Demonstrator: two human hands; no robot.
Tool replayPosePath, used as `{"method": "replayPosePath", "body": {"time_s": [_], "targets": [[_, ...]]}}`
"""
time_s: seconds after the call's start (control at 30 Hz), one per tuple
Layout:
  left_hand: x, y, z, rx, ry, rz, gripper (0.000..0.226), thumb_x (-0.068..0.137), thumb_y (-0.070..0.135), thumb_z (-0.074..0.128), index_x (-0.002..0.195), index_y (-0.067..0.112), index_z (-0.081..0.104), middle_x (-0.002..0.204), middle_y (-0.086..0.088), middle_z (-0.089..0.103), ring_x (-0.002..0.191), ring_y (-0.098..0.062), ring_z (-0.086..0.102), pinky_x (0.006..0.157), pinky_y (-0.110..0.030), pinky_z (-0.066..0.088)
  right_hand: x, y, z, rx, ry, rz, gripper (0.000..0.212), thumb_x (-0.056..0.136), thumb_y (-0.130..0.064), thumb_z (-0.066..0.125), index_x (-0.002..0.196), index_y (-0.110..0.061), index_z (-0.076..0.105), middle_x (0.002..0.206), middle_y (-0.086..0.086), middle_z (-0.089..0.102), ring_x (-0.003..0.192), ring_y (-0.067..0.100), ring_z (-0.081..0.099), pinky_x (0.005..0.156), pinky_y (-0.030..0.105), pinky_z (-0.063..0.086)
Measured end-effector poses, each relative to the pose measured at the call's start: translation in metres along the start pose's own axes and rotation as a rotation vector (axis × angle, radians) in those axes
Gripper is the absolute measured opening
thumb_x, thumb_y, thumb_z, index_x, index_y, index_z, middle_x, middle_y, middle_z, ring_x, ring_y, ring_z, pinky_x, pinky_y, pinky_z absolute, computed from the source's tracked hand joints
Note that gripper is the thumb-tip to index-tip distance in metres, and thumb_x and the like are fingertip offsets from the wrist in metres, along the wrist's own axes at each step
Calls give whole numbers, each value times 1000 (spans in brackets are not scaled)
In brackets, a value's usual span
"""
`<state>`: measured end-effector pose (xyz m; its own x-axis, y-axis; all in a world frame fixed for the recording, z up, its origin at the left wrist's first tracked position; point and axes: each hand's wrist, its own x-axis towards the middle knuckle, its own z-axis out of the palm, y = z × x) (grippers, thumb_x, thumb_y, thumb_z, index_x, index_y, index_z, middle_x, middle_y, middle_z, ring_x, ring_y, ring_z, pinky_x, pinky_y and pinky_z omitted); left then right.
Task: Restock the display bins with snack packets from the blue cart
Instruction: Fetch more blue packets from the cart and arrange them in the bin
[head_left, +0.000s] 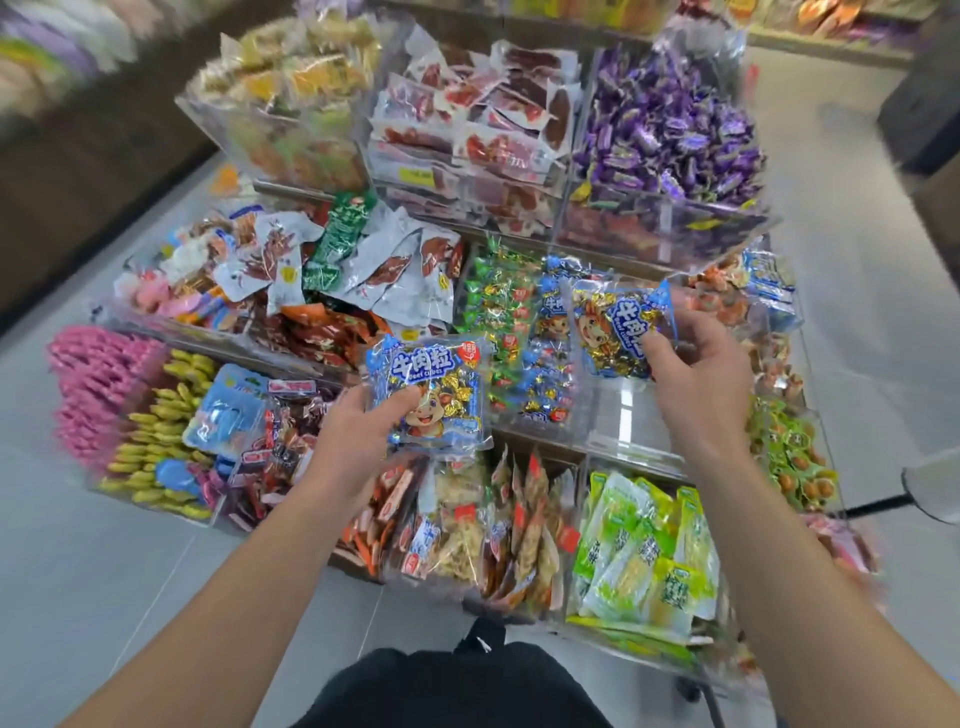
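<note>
A snack shop: tiered clear display bins (670, 244) heaped with packaged snacks, stocked shelves (810, 21) behind.

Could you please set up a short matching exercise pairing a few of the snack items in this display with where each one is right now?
Things:
1. purple-wrapped candies
2. pink packets
3. green packets
4. beef cubes bag

Places:
A. bin at the near right
B. in the left hand's grip
C. bin at the far right, top tier
D. bin at the far left, low tier

Pairs: 1-C, 2-D, 3-A, 4-B
</note>
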<state>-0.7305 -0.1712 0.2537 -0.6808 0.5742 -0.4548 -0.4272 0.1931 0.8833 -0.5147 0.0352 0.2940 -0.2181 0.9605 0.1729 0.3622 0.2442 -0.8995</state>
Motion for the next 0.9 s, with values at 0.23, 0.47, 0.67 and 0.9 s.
{"method": "replayPosePath", "body": {"time_s": [0.23, 0.47, 0.67, 0.9], "targets": [[36, 14, 28, 15, 79, -26, 80, 91, 33, 73, 156, 17, 30, 160, 5, 30, 126, -14, 42, 76, -35, 62, 81, 9, 29, -41, -27, -14, 13, 83, -30, 69, 94, -36, 69, 82, -19, 71, 77, -2, 67, 77, 32, 58], [83, 25, 38, 56, 22, -45, 34, 92, 33, 71, 123, 22, 60, 123, 16, 59, 110, -3, 57, 84, -40, 61, 127, 20, 75, -132, -104, 2, 19, 87, -18, 68, 104, -26, 71, 89, -17, 71, 82, -3, 66, 89, 34, 55], [122, 27, 30, 74, 21, -78, 59, 86, 43, 75, 136, 20, 53, 134, 15, 56, 119, -7, 56, 81, -35, 62, 150, 29, 103, -483, -148, -85, 22, 90, -20, 66, 112, -22, 71, 98, -2, 73, 88, 18, 66, 82, 32, 50], [144, 25, 37, 49, 29, -135, 43, 88, 38, 75, 127, 25, 63, 129, 9, 64, 116, -7, 59, 73, -30, 60, 172, 27, 127, -751, -320, -167, 28, 92, -20, 62, 119, -21, 69, 112, 6, 72, 101, 30, 65, 83, 39, 51]]}}
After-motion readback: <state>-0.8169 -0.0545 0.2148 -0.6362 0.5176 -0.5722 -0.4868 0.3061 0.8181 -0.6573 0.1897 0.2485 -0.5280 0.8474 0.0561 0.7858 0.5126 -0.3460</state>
